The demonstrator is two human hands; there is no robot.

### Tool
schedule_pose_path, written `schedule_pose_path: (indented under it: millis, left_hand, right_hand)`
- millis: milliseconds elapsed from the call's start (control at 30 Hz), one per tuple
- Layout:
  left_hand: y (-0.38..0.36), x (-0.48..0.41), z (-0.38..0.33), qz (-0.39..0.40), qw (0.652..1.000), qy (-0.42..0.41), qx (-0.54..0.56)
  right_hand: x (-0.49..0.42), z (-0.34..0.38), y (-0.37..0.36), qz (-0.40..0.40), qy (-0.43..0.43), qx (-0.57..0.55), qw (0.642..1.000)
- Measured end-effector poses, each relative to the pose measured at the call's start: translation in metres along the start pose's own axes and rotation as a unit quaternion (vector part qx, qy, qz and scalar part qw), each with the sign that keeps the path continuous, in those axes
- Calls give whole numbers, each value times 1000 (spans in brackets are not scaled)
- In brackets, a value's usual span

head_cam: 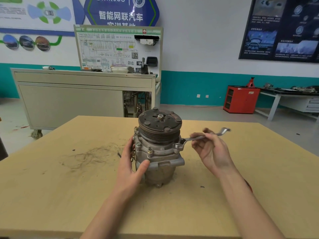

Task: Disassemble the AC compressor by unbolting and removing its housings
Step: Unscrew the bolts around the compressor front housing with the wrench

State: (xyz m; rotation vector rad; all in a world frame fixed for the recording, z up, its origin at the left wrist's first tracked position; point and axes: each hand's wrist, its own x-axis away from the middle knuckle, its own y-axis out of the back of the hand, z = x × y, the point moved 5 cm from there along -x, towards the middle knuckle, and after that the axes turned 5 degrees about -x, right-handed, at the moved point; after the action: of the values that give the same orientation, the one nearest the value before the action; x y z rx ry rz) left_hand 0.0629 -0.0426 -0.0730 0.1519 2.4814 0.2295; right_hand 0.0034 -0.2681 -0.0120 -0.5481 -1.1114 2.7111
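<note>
A grey metal AC compressor (159, 152) stands upright on the wooden table (69, 187), its dark pulley and clutch plate (159, 122) on top with a nut at the centre. Several bolts stick up from the front housing flange. My left hand (133, 168) grips the compressor's left side, thumb across the front of the body. My right hand (209, 149) pinches the shank of a silver ring wrench (198, 138). The wrench's near ring sits over a bolt at the flange's right corner (178, 146); its far end points up and right.
Scratch marks and dark smudges mark the tabletop left of the compressor. Behind the table stand a beige training bench (82, 97) with a wiring panel, a red tool cabinet (241, 99) and a white workbench at the right wall.
</note>
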Motion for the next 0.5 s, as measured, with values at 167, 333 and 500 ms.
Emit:
schedule_pose_path:
  millis: [167,333,500]
  left_hand:
    - [1,1,-3,0,1000,-2,-5]
    - [1,0,-4,-4,1000,-7,0]
    - [0,-1,-1,-6,1000,-10,5]
  right_hand:
    - [-15,0,-4,-1,-13,38,999]
    - [34,27,-21,23,248,293,923]
    - [82,20,-52,120,401,489,765]
